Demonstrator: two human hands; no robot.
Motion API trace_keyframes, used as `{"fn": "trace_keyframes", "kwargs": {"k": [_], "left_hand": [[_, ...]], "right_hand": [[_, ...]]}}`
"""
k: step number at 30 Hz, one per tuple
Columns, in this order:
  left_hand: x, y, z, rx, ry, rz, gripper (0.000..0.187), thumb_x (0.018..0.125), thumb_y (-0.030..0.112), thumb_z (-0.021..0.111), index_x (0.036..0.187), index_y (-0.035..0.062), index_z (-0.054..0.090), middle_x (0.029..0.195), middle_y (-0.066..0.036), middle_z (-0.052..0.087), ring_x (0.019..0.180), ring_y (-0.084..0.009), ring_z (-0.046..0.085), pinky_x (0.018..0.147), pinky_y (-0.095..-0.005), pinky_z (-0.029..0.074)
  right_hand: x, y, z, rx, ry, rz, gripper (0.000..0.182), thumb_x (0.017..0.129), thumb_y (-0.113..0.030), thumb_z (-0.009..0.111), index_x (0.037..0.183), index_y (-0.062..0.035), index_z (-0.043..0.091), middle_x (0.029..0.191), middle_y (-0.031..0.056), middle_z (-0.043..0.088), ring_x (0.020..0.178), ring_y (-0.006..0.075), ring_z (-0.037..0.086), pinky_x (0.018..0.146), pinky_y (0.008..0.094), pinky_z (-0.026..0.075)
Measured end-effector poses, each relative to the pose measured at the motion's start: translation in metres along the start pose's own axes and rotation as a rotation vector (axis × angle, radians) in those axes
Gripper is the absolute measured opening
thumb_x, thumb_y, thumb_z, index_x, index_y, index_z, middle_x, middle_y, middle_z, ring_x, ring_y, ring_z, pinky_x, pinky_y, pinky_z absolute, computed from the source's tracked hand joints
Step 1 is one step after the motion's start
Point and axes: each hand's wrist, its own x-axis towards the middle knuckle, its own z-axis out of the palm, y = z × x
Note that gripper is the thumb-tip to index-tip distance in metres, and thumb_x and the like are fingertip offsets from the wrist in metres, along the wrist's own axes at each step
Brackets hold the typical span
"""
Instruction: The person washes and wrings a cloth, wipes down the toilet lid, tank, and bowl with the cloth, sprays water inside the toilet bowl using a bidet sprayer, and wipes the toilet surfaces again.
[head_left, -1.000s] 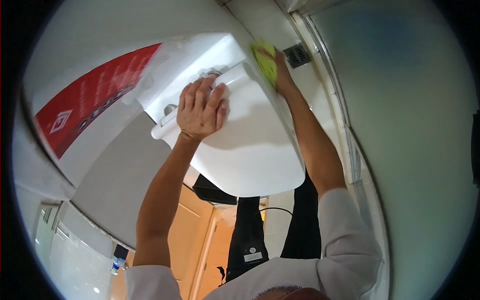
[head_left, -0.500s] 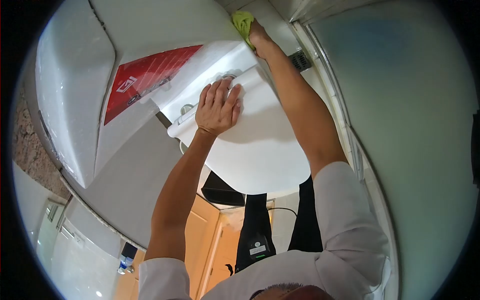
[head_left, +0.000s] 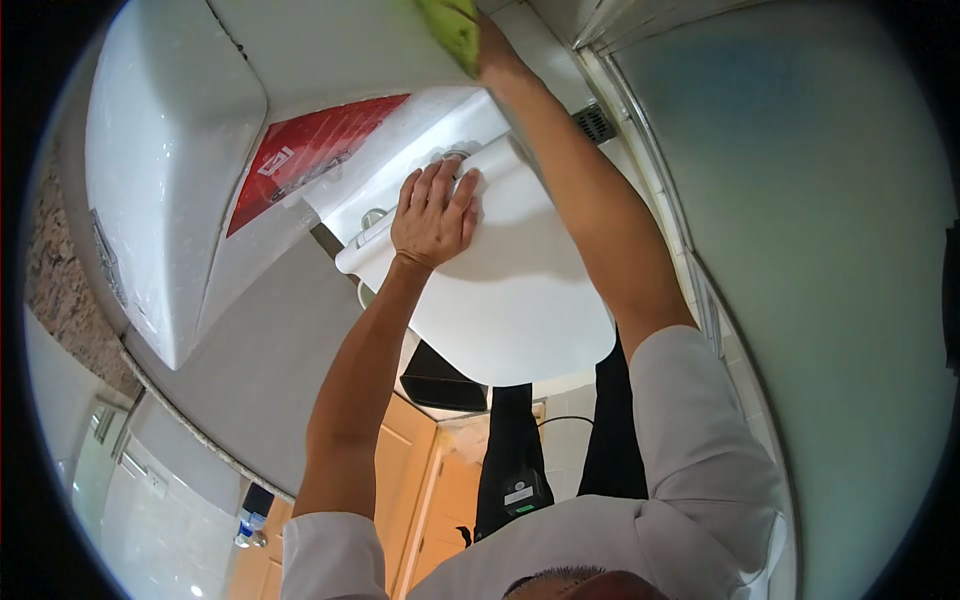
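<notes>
My left hand (head_left: 432, 222) lies palm down on the white toilet lid (head_left: 520, 300), near its hinge end, with the fingers stretched toward a round metal fitting (head_left: 455, 155). A second round fitting (head_left: 373, 217) shows left of that hand. Farther out, at the top of the view, my right hand (head_left: 500, 52) is closed on a yellow-green cloth (head_left: 452, 35). The cloth overlaps the pale upright surface (head_left: 340, 50) behind the toilet, and its upper end is cut off by the view's edge. A red label (head_left: 310, 150) is on the glossy white surface left of the hinges.
A frosted glass panel (head_left: 830, 300) with a metal frame runs along the right. Near my right forearm is a floor drain (head_left: 594, 123). A black bin (head_left: 440, 380) stands beside the lid's front. An orange wooden door (head_left: 405, 450) shows at the lower left.
My right hand has moved up and to the left with the cloth, which is now partly out of view. My left hand stays in place on the lid.
</notes>
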Motion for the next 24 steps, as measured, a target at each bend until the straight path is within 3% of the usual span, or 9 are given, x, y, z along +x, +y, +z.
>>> {"fn": "trace_keyframes", "kwargs": {"k": [2,5,9,11,14,16,19,22,24], "left_hand": [[-0.002,0.001,0.002,-0.002,-0.002,0.000,0.053,0.086,0.022,0.068,0.138,0.0158,0.058,0.139,-0.013,0.058,0.123,-0.0324,0.056,0.106,-0.0507,0.044],[-0.002,-0.004,0.000,0.009,-0.007,0.008,0.054,0.085,0.022,0.068,0.138,0.0153,0.058,0.139,-0.014,0.058,0.123,-0.0329,0.056,0.106,-0.0512,0.044],[-0.002,-0.002,-0.002,-0.006,-0.047,0.009,0.056,0.085,0.024,0.070,0.138,0.0146,0.057,0.141,-0.013,0.056,0.125,-0.0329,0.056,0.108,-0.0510,0.043],[-0.003,0.000,-0.005,0.028,-0.048,-0.032,0.055,0.085,0.026,0.070,0.138,0.0159,0.058,0.142,-0.012,0.055,0.127,-0.0321,0.055,0.108,-0.0505,0.042],[0.001,0.001,-0.011,-0.010,-0.060,-0.022,0.052,0.086,0.026,0.069,0.137,0.0189,0.059,0.141,-0.010,0.056,0.129,-0.0305,0.054,0.110,-0.0496,0.041],[0.000,0.002,-0.010,-0.003,-0.050,-0.042,0.053,0.087,0.027,0.068,0.138,0.0185,0.058,0.140,-0.010,0.056,0.129,-0.0303,0.054,0.110,-0.0493,0.041],[-0.001,0.001,-0.015,-0.034,-0.049,-0.051,0.051,0.092,0.030,0.064,0.141,0.0179,0.055,0.140,-0.010,0.056,0.131,-0.0298,0.053,0.114,-0.0492,0.039],[0.001,0.009,-0.019,-0.036,-0.065,-0.070,0.046,0.099,0.033,0.056,0.142,0.0163,0.053,0.143,-0.011,0.053,0.136,-0.0329,0.046,0.120,-0.0524,0.032],[-0.007,0.028,-0.033,-0.084,0.019,-0.174,0.048,0.099,0.033,0.057,0.143,0.0142,0.053,0.144,-0.013,0.051,0.138,-0.0349,0.044,0.120,-0.0538,0.030]], "right_hand": [[-0.018,0.061,-0.077,-0.599,0.220,0.117,0.044,0.106,-0.043,0.049,0.127,-0.0088,0.067,0.114,0.0072,0.071,0.107,0.0156,0.064,0.095,0.0351,0.050],[-0.039,0.059,-0.058,-0.312,0.492,0.263,0.051,0.103,-0.050,0.050,0.128,-0.0085,0.066,0.115,0.0065,0.069,0.099,0.0183,0.063,0.091,0.0364,0.049],[-0.066,-0.052,0.077,-0.235,0.251,-0.194,0.045,0.099,-0.046,0.061,0.113,-0.0040,0.068,0.107,0.0113,0.068,0.095,0.0227,0.063,0.082,0.0409,0.049],[-0.056,-0.074,0.110,-1.059,0.046,-0.969,0.063,0.089,-0.017,0.072,0.147,-0.0059,0.049,0.134,0.0237,0.054,0.123,0.0379,0.053,0.102,0.0470,0.043],[-0.079,-0.118,0.170,-0.997,0.084,-1.361,0.053,0.096,-0.027,0.066,0.142,-0.0023,0.051,0.123,0.0185,0.058,0.110,0.0313,0.057,0.093,0.0418,0.047],[-0.127,-0.147,0.207,-0.224,-0.115,-0.642,0.048,0.104,-0.036,0.055,0.133,0.0014,0.054,0.114,0.0133,0.059,0.102,0.0240,0.058,0.088,0.0350,0.048],[-0.144,-0.164,0.232,-0.334,-0.115,-0.812,0.044,0.104,-0.034,0.055,0.125,0.0046,0.058,0.112,0.0159,0.061,0.101,0.0247,0.060,0.088,0.0339,0.048],[-0.133,-0.186,0.253,-1.369,0.050,-1.347,0.029,0.095,-0.017,0.065,0.114,0.0047,0.067,0.118,0.0264,0.060,0.105,0.0437,0.057,0.094,0.0480,0.046],[-0.148,-0.182,0.280,-1.557,0.070,-1.280,0.032,0.095,-0.018,0.064,0.119,0.0028,0.067,0.123,0.0269,0.060,0.114,0.0457,0.055,0.099,0.0500,0.044]]}}
